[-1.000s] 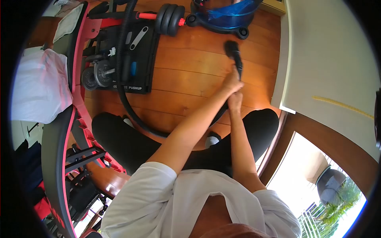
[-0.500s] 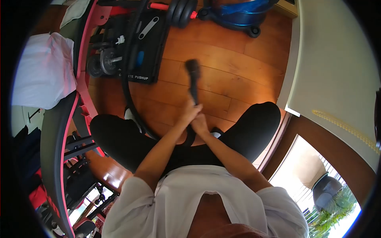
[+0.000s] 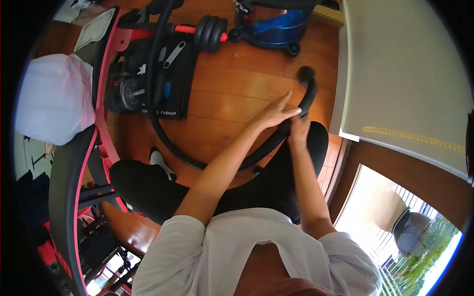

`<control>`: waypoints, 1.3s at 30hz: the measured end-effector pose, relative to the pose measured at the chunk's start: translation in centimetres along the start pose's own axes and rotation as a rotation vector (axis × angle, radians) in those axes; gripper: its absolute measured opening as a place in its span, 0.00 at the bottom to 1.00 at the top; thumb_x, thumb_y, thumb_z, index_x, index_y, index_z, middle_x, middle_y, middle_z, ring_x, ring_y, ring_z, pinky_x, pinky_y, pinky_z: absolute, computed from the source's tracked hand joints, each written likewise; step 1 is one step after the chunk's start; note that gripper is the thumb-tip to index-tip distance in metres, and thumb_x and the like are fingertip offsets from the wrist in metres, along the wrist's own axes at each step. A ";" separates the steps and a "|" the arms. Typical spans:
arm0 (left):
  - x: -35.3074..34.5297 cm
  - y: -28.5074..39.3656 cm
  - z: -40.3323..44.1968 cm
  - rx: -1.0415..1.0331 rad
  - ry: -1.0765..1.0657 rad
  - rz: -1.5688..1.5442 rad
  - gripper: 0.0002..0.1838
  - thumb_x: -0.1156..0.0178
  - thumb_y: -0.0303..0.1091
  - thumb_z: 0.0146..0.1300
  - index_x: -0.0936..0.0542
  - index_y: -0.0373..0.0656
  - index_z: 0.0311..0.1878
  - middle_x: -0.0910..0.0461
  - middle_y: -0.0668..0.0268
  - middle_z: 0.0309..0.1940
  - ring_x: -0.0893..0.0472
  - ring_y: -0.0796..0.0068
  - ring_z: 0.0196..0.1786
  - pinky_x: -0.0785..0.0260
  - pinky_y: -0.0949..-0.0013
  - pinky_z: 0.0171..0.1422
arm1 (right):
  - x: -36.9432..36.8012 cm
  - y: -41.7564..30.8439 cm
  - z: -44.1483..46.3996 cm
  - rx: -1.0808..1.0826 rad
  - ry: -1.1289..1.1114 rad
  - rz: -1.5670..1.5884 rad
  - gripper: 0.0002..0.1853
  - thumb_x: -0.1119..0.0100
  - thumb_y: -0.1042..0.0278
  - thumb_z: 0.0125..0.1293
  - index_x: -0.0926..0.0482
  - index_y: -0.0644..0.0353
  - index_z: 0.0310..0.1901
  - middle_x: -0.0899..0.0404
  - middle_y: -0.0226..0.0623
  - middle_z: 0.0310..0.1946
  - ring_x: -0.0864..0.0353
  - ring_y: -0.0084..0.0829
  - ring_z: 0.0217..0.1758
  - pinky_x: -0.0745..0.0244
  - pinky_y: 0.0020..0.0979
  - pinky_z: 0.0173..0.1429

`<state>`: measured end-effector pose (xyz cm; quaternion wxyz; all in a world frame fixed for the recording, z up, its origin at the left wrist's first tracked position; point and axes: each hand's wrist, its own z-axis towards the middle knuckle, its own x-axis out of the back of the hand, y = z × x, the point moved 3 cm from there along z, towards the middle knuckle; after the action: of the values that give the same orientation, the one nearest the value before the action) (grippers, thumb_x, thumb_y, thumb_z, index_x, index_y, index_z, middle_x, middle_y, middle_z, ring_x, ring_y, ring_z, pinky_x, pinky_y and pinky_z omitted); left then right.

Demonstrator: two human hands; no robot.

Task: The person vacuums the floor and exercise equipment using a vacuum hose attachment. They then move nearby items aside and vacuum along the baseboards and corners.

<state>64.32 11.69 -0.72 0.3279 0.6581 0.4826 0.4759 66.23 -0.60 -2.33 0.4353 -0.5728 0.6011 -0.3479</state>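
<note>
Black ribbed-looking hose (image 3: 269,144), head view: curves between the legs, then runs forward-right past both hands to a blurred dark round brush head (image 3: 306,75). Right hand (image 3: 299,129) wraps the hose, nearer its axis; left hand (image 3: 274,114) open beside it, fingers spread, contact unclear. Smooth wood floor (image 3: 222,84), shiny blue plastic canister (image 3: 279,29) ahead.

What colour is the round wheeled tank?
The glossy wheeled tank is blue; the head view shows it best.
</note>
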 end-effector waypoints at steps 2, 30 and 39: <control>1.0 -0.5 -1.6 0.051 -0.047 -0.199 0.49 0.43 0.61 0.66 0.50 0.38 0.77 0.47 0.44 0.75 0.42 0.52 0.77 0.47 0.61 0.78 | 1.1 -3.7 4.1 -0.006 0.014 -0.008 0.18 0.39 0.77 0.54 0.36 0.66 0.44 0.24 0.43 0.28 0.21 0.34 0.21 0.24 0.34 0.22; 14.6 7.6 -19.9 0.325 0.060 0.638 0.31 0.39 0.38 0.66 0.35 0.44 0.71 0.35 0.49 0.69 0.30 0.49 0.68 0.34 0.58 0.68 | 8.6 -0.6 8.0 0.149 -0.174 -0.725 0.47 0.45 0.75 0.56 0.53 0.44 0.78 0.21 0.55 0.33 0.19 0.47 0.30 0.26 0.44 0.36; 16.7 15.8 -19.4 0.176 0.030 0.833 0.33 0.36 0.35 0.63 0.35 0.46 0.71 0.30 0.54 0.65 0.28 0.50 0.65 0.34 0.56 0.68 | 4.0 -6.3 19.9 0.204 -0.118 -0.763 0.43 0.44 0.71 0.58 0.47 0.47 0.76 0.18 0.47 0.32 0.19 0.39 0.31 0.24 0.40 0.38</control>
<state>52.44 21.95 24.96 0.0430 0.8154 0.2189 0.5343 87.18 -3.64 -4.62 0.3633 -0.7278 0.2817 -0.5089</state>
